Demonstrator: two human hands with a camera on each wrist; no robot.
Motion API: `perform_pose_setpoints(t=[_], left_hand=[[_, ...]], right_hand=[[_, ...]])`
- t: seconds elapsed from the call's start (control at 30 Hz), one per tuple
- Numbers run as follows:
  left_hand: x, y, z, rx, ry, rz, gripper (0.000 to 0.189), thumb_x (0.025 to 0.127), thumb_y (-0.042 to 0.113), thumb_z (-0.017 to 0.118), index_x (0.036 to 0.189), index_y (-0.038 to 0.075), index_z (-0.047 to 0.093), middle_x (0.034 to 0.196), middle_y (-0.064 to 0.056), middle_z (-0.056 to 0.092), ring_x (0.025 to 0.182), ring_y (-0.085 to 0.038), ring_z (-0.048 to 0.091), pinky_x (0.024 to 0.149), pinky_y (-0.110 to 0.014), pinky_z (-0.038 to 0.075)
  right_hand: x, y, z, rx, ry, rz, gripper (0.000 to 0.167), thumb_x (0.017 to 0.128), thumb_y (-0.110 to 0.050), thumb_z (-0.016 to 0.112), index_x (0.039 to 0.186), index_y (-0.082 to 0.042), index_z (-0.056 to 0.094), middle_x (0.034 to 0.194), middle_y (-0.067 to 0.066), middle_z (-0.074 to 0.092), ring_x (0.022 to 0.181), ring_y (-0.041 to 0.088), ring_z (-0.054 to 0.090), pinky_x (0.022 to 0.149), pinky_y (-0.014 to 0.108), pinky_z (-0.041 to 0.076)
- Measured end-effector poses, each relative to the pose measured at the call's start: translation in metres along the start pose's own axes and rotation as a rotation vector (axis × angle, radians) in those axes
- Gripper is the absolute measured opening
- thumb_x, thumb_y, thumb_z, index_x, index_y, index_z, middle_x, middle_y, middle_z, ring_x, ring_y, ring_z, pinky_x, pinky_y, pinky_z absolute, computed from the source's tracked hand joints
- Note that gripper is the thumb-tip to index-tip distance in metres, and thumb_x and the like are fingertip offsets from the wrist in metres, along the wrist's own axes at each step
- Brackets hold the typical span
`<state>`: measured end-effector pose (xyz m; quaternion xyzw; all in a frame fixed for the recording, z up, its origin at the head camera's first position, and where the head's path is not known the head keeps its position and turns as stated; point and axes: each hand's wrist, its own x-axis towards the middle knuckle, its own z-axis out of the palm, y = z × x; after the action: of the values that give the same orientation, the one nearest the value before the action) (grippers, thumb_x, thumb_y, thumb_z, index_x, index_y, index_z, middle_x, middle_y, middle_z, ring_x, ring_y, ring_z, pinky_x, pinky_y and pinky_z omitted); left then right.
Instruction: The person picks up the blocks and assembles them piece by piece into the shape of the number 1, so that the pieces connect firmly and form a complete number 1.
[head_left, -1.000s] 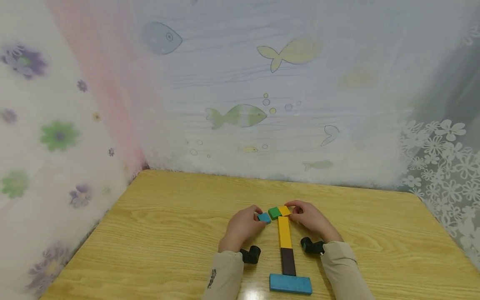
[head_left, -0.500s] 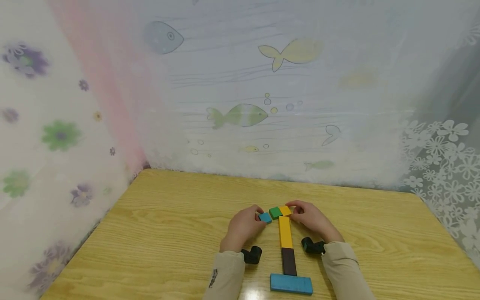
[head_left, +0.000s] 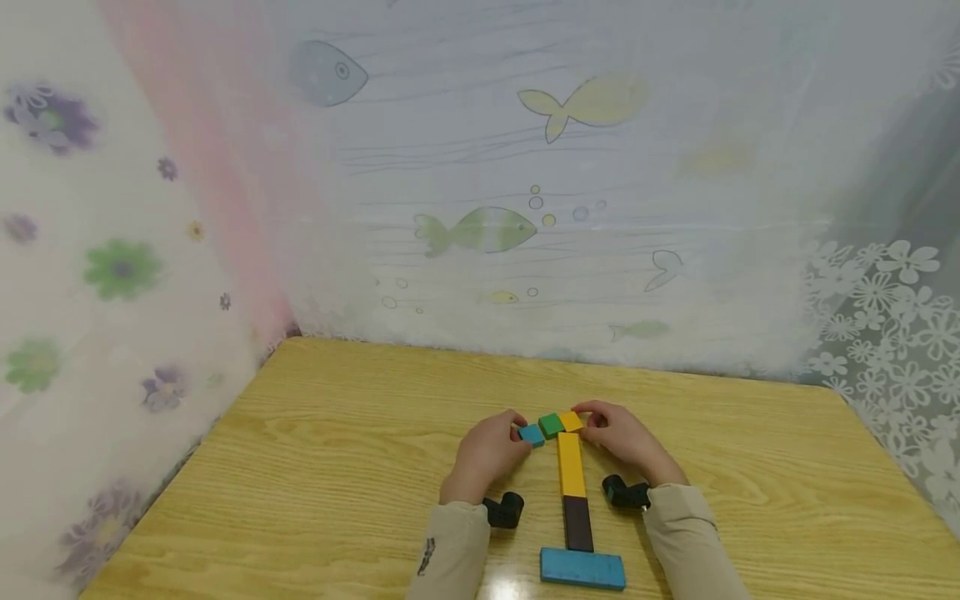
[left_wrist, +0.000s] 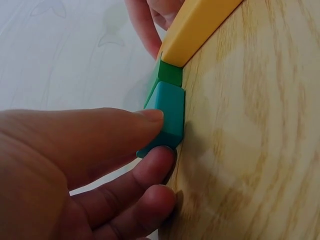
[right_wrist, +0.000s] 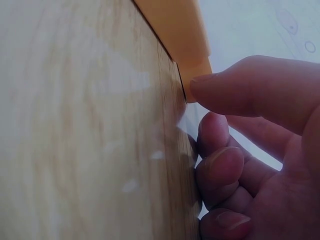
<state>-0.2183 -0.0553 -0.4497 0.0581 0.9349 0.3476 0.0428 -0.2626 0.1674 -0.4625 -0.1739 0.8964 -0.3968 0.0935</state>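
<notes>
My left hand pinches a small blue block between thumb and fingertips, low at the table. Right beside that block sits a small green block, which borders a small yellow block. My right hand holds the small yellow block by its right end, thumb in front and index finger behind. In the left wrist view the blue block meets the green block. Below this short row a long yellow block and a dark brown block form a straight line.
A long blue block lies crosswise at the near end of the line. The wooden table reaches back to a wall covering printed with fish. Black wrist cameras are strapped at both sleeves.
My left hand has slid the small blue block slightly right, closing the gap to the green block. The right hand stays at the small yellow block.
</notes>
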Motion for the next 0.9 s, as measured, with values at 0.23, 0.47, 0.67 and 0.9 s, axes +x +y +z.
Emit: perform_pose_setpoints(t=[0.23,0.47,0.67,0.9], left_hand=[[-0.0010,0.0024,-0.0007,-0.002,0.014,0.006,0.027,0.082,0.023,0.062,0.108,0.015,0.060,0.072,0.007,0.050,0.060,-0.011,0.045,0.054,-0.027,0.036],[-0.0013,0.0044,0.0009,0.016,0.018,0.007,0.028,0.082,0.024,0.063,0.109,0.015,0.060,0.071,0.008,0.050,0.060,-0.011,0.045,0.054,-0.026,0.036],[0.0000,0.0050,0.0031,0.018,0.015,0.006,0.029,0.082,0.024,0.063,0.110,0.016,0.060,0.072,0.008,0.050,0.060,-0.011,0.045,0.054,-0.026,0.036],[0.0011,0.0058,0.0056,0.017,0.016,0.005,0.030,0.082,0.024,0.063,0.111,0.016,0.059,0.072,0.008,0.051,0.061,-0.011,0.045,0.055,-0.026,0.037]], right_hand=[[0.0006,-0.0002,-0.0004,0.001,0.008,0.000,0.034,0.086,-0.008,0.056,0.120,-0.006,0.053,0.075,0.003,0.050,0.059,0.018,0.042,0.055,0.030,0.035],[0.0002,0.0000,-0.0005,-0.011,0.005,-0.001,0.034,0.086,-0.009,0.056,0.119,-0.006,0.053,0.075,0.003,0.051,0.059,0.017,0.043,0.056,0.029,0.035],[0.0005,-0.0009,-0.0007,-0.009,0.006,0.003,0.034,0.086,-0.009,0.055,0.120,-0.007,0.053,0.075,0.003,0.051,0.058,0.018,0.043,0.055,0.030,0.035],[-0.0003,0.0000,-0.0008,-0.006,-0.002,-0.003,0.034,0.086,-0.008,0.055,0.120,-0.006,0.053,0.075,0.003,0.050,0.058,0.018,0.042,0.055,0.030,0.035]])
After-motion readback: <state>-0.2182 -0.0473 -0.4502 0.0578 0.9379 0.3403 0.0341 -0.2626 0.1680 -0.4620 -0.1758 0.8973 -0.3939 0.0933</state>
